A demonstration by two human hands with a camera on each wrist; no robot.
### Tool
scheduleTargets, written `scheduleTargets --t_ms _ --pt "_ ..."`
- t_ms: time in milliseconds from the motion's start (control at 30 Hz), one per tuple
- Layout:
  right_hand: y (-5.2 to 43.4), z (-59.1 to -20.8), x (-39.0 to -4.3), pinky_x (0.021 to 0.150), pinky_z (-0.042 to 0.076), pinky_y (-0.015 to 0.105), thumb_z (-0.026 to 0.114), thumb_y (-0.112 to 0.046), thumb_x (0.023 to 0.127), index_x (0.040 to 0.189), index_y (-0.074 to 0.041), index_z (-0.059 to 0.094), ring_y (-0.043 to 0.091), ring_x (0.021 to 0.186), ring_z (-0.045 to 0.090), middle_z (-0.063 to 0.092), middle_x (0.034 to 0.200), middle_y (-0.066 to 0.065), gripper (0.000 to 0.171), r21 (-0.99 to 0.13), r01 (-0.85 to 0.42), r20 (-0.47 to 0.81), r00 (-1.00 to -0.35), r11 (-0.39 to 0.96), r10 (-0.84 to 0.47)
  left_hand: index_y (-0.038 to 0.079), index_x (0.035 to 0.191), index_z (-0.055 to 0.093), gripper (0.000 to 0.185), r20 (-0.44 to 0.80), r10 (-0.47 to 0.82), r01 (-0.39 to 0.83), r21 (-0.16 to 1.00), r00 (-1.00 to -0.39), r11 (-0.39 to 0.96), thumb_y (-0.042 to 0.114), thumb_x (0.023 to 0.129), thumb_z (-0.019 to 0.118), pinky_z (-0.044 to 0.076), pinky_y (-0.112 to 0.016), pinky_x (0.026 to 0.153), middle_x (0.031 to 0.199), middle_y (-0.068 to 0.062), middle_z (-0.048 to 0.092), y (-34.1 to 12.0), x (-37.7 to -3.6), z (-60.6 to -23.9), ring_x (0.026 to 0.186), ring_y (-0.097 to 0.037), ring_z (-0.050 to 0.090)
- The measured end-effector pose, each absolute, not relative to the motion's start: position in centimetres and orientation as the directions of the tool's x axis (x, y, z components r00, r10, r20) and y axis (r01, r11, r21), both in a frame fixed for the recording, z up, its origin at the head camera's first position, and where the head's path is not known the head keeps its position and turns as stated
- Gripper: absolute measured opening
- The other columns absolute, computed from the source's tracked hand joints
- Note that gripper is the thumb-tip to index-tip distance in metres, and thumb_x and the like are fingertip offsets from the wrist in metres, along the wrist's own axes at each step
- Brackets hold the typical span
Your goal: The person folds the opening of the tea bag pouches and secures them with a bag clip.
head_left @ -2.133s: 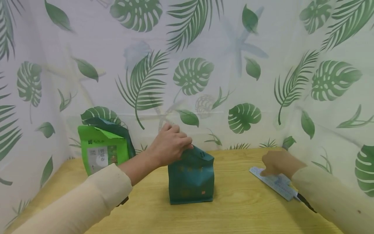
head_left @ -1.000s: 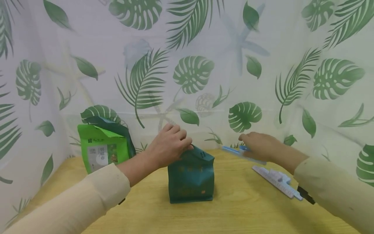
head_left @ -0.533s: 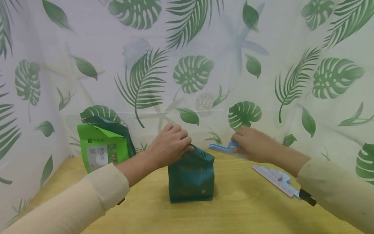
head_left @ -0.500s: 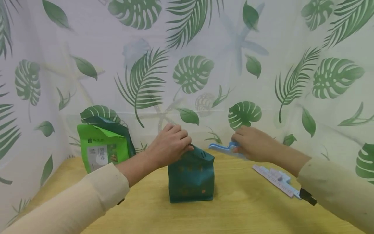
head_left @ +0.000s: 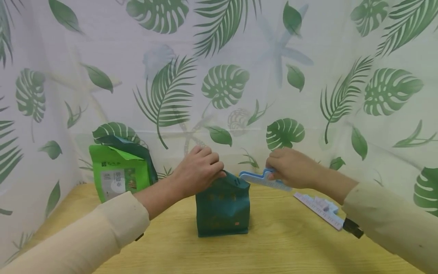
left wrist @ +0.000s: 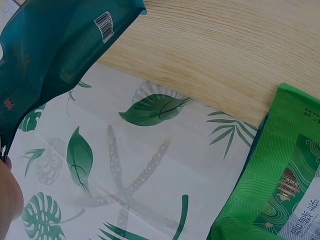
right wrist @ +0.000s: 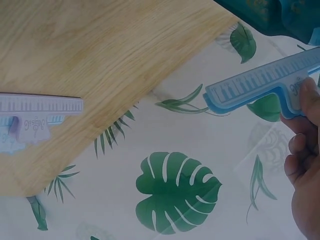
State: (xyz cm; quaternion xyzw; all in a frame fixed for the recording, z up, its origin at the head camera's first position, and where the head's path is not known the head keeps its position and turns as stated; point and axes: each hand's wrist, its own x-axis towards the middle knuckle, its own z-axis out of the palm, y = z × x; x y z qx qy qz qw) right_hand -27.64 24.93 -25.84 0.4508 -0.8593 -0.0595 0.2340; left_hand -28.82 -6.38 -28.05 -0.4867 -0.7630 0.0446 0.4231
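blue clip (head_left: 261, 178) | long axis level, tip toward teal bag (head_left: 223, 207) | right hand (head_left: 294, 169) pinches clip | left hand (head_left: 198, 169) grips bag top

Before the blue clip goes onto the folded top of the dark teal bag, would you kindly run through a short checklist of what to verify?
1. Left hand grips the folded top of the dark teal paper bag: ok.
2. Bag stands upright on the light wooden table: ok.
3. Right hand holds the blue plastic sealing clip by its tab: ok.
4. Clip tip is level with the fold and just right of it, not yet on it: ok.
5. Clip halves are parted enough to take the fold: cannot tell.
6. Path is free of the pale lilac spare clip and the bright green pouch: ok, both lie aside.
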Motion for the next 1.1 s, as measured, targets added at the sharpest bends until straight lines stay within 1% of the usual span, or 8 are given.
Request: scheduleTargets --t_ms 100,167,300,400,567,800,933,1100 --pt "25.1 -25.6 -27.7 0.073 0.048 0.036 0.081 -0.020 0.081 0.083 -0.010 0.066 0.011 0.071 0.050 0.054 0.075 -0.005 0.018 0.274 -0.745 0.354 -0.510 0.608 -0.784 0.016 0.085 0.065 0.021 0.604 0.779 0.709 -0.474 -0.169 0.522 0.033 0.098 0.065 0.038 -0.034 0.073 0.081 0.001 0.057 -6.4 -29.0 -28.0 0.075 -0.019 0.049" --pt "25.3 -25.6 -27.6 0.071 0.049 0.034 0.082 -0.017 0.080 0.082 -0.011 0.065 0.010 0.071 0.051 0.055 0.075 -0.005 0.018 0.230 -0.756 0.358 -0.520 0.613 -0.776 0.015 0.084 0.064 0.022 0.603 0.780 0.714 -0.470 -0.169 0.518 0.033 0.098 0.065 0.037 -0.033 0.071 0.080 0.001 0.056 -6.3 -29.0 -28.0 0.074 -0.019 0.048" --pt "25.5 -25.7 -27.6 0.067 0.047 0.031 0.080 -0.016 0.082 0.083 -0.011 0.065 0.008 0.071 0.049 0.054 0.076 -0.007 0.016 0.158 -0.789 0.357 -0.516 0.594 -0.779 0.015 0.084 0.064 0.023 0.601 0.782 0.720 -0.467 -0.167 0.513 0.033 0.097 0.066 0.036 -0.032 0.069 0.079 0.001 0.055 -6.2 -29.1 -28.1 0.072 -0.019 0.046" --pt "25.2 -25.8 -27.7 0.067 0.046 0.030 0.079 -0.016 0.084 0.085 -0.011 0.065 0.007 0.072 0.048 0.054 0.076 -0.008 0.014 0.129 -0.802 0.357 -0.512 0.584 -0.781 0.015 0.083 0.063 0.022 0.599 0.784 0.722 -0.468 -0.165 0.509 0.032 0.097 0.066 0.036 -0.032 0.067 0.079 0.001 0.055 -6.2 -29.1 -28.1 0.072 -0.018 0.046" --pt "24.2 -25.8 -27.7 0.067 0.046 0.030 0.080 -0.013 0.083 0.084 -0.011 0.065 0.007 0.071 0.047 0.053 0.075 -0.008 0.016 0.109 -0.810 0.366 -0.506 0.576 -0.781 0.014 0.085 0.064 0.021 0.591 0.786 0.724 -0.461 -0.182 0.513 0.031 0.098 0.066 0.036 -0.031 0.066 0.079 0.001 0.055 -6.4 -29.0 -28.2 0.072 -0.018 0.046" --pt "22.8 -26.5 -27.9 0.069 0.048 0.030 0.077 -0.021 0.086 0.089 -0.009 0.064 0.009 0.073 0.049 0.055 0.078 -0.005 0.018 0.096 -0.807 0.370 -0.515 0.583 -0.773 0.015 0.090 0.065 0.020 0.557 0.798 0.735 -0.438 -0.230 0.517 0.032 0.100 0.062 0.037 -0.031 0.066 0.081 0.001 0.055 -6.4 -28.9 -27.8 0.073 -0.018 0.047" --pt "22.1 -26.7 -28.2 0.070 0.049 0.032 0.076 -0.022 0.086 0.089 -0.009 0.063 0.012 0.074 0.053 0.058 0.080 -0.003 0.019 0.089 -0.817 0.394 -0.496 0.569 -0.774 0.015 0.097 0.064 0.019 0.534 0.806 0.755 -0.411 -0.256 0.512 0.032 0.102 0.057 0.040 -0.030 0.068 0.082 0.002 0.055 -6.3 -29.0 -27.5 0.074 -0.017 0.049" --pt "20.8 -26.5 -28.5 0.069 0.048 0.031 0.077 -0.024 0.086 0.088 -0.009 0.062 0.013 0.074 0.055 0.059 0.081 -0.002 0.021 0.095 -0.836 0.436 -0.453 0.540 -0.778 0.014 0.100 0.062 0.020 0.523 0.806 0.765 -0.387 -0.277 0.514 0.032 0.103 0.054 0.042 -0.030 0.068 0.082 0.002 0.055 -6.2 -29.2 -27.2 0.075 -0.016 0.050"
